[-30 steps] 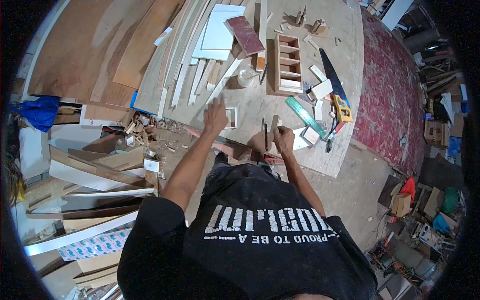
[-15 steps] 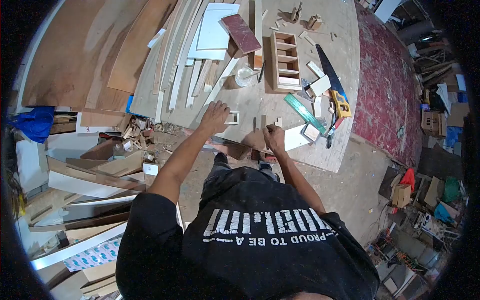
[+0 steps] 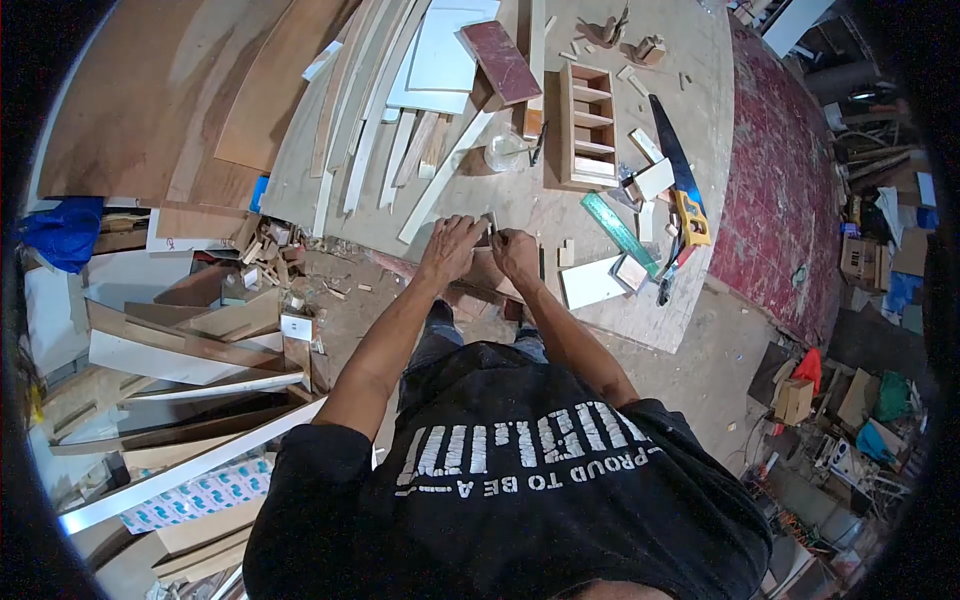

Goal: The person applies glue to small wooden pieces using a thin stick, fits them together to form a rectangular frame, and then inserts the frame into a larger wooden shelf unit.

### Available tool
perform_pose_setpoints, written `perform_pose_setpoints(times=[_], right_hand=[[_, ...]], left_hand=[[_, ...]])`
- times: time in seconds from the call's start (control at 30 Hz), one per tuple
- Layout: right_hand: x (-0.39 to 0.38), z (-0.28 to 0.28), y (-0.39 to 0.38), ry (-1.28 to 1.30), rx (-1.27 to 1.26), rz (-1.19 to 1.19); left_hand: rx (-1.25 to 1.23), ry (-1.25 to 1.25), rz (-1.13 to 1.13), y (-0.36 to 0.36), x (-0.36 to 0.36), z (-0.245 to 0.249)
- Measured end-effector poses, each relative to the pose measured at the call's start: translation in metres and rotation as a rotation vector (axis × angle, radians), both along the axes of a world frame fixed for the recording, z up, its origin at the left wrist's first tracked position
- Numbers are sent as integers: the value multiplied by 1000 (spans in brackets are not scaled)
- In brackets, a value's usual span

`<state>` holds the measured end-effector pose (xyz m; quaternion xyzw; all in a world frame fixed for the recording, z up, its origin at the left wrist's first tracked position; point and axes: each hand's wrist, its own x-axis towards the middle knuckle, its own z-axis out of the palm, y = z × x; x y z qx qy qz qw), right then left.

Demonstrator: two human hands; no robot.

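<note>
Near the front edge of the wooden table (image 3: pixel 620 325), my left hand (image 3: pixel 453 248) rests over a small pale wooden frame (image 3: pixel 490 225), mostly hidden by my fingers. Close beside it, my right hand (image 3: pixel 515 254) is closed at the frame's right side; what its fingers hold is too small to make out. Right of my right hand lie a small wood block (image 3: pixel 567 253) and a white board (image 3: pixel 592 283). A green ruler (image 3: pixel 620 235) lies farther right. Behind my hands stands a clear cup (image 3: pixel 505 152).
A wooden box with compartments (image 3: pixel 590 125) stands toward the back. On the right lies a handsaw with a yellow handle (image 3: pixel 692 218). A dark red block (image 3: pixel 501 62) rests on white sheets (image 3: pixel 442 50). Long wood strips (image 3: pixel 370 110) cover the table's left part.
My right hand has moved left, up against the small frame and close to my left hand. The view has shifted slightly, so the table's things appear farther right.
</note>
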<state>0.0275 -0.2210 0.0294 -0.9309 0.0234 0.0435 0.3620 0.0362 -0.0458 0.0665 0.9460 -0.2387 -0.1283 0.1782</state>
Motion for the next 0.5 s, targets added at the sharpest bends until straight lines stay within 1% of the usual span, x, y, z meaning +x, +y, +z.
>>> perform_pose_setpoints(times=[0.07, 0.1, 0.13, 0.2, 0.27, 0.37, 0.5], right_hand=[[-2, -7, 1, 12, 53, 27], [-2, -11, 1, 17, 52, 29], [-1, -15, 0, -23, 58, 63], [-1, -16, -3, -58, 64, 98], [0, -10, -6, 99, 155, 90], [3, -8, -9, 148, 162, 111], [1, -5, -9, 109, 203, 78]], left_hand=[[0, -11, -17, 3, -2, -9], [-25, -55, -29, 5, -4, -11], [-49, -99, -41, 6, -4, -12], [-71, -87, -44, 6, -4, -13], [-92, -76, -47, 6, -5, -13], [-105, -91, -28, 4, -4, -15], [-67, -75, -41, 3, -3, -16]])
